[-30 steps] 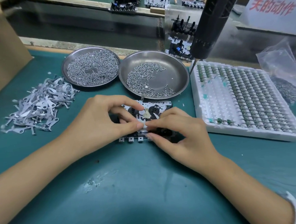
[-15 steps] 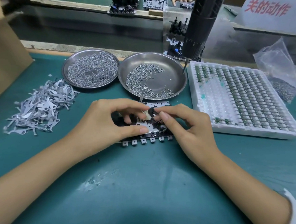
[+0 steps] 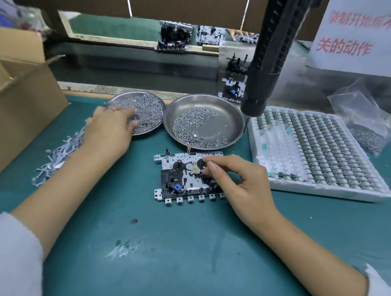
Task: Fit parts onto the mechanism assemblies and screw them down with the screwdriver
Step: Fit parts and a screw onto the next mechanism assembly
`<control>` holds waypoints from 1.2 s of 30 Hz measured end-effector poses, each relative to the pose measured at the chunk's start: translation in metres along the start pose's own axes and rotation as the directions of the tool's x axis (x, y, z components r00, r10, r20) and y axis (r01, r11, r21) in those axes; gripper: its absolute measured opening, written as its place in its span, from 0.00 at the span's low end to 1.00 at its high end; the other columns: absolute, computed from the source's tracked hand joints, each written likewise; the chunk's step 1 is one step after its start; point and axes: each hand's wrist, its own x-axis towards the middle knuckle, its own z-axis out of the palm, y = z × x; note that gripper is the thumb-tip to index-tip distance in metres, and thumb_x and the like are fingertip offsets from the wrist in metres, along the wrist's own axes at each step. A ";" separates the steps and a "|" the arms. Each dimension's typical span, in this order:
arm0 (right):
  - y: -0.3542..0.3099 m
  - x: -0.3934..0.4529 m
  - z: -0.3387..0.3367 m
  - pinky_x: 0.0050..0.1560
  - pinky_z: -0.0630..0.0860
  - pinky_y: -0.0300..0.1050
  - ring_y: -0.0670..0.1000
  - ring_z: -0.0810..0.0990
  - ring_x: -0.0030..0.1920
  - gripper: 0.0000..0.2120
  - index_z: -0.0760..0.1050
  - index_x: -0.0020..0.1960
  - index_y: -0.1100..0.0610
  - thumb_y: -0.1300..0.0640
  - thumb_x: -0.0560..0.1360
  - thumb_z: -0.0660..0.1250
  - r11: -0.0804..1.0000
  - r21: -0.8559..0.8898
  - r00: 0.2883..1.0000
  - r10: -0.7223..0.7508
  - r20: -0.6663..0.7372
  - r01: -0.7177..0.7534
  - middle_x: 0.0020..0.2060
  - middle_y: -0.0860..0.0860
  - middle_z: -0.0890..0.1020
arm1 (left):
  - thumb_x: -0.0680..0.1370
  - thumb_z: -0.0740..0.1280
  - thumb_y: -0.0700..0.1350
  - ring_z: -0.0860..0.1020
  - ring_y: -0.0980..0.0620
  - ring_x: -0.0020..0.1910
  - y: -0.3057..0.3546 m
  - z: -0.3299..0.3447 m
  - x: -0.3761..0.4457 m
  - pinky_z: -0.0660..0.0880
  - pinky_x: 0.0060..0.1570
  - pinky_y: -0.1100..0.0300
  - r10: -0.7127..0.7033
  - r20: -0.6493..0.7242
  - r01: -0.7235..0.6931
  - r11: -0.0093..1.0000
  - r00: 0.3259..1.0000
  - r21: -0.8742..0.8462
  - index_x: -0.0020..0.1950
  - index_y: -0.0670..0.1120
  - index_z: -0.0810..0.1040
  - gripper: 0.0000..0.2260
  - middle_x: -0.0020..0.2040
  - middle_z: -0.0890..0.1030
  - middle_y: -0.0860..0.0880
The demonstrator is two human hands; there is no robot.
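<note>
Reaching into the far-left dish, screws are being touched by the left hand, grip state unclear. The mechanism, mid-counter, is steadied by the right hand, fingertips pinched on a small part. Probably stiff, light, best held by its edges.

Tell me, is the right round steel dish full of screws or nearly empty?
Partly filled: the right round steel dish holds small silver screws on its left and near side, the rest bare metal.
</note>
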 end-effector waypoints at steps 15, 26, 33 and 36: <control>0.002 0.001 0.000 0.43 0.75 0.36 0.42 0.80 0.41 0.08 0.82 0.49 0.52 0.59 0.74 0.66 1.000 -0.009 1.000 -0.025 0.002 0.025 0.37 0.42 0.83 | 0.77 0.68 0.45 0.79 0.40 0.48 0.002 0.001 -0.004 0.66 0.57 0.50 0.014 -0.389 -0.129 0.954 0.921 -0.271 0.51 0.46 0.84 0.07 0.48 0.84 0.43; -0.003 0.000 -0.001 0.44 0.76 0.38 0.43 0.80 0.41 0.09 0.80 0.48 0.46 0.58 0.74 0.66 1.000 0.000 1.000 -0.021 -0.019 0.021 0.37 0.43 0.83 | 0.75 0.71 0.44 0.77 0.57 0.37 0.012 -0.004 -0.029 0.69 0.42 0.69 -0.033 -0.322 -0.158 0.821 0.946 -0.548 0.48 0.47 0.84 0.04 0.39 0.81 0.54; -0.013 0.010 0.006 0.48 0.76 0.36 0.45 0.81 0.46 0.08 0.82 0.52 0.59 0.64 0.74 0.67 0.986 -0.125 0.987 -0.122 -0.102 0.109 0.43 0.47 0.83 | 0.74 0.72 0.43 0.79 0.63 0.41 0.024 -0.009 -0.062 0.74 0.48 0.71 -0.057 -0.217 -0.164 0.475 0.975 -0.865 0.43 0.57 0.80 0.08 0.39 0.83 0.61; -0.022 0.026 0.005 0.50 0.76 0.37 0.45 0.81 0.46 0.08 0.82 0.51 0.56 0.65 0.75 0.68 0.999 -0.030 0.994 -0.031 -0.102 0.028 0.44 0.47 0.84 | 0.71 0.72 0.47 0.79 0.64 0.42 0.038 -0.007 -0.075 0.72 0.47 0.73 0.039 -0.224 -0.218 0.439 0.974 -0.872 0.43 0.56 0.81 0.04 0.41 0.83 0.62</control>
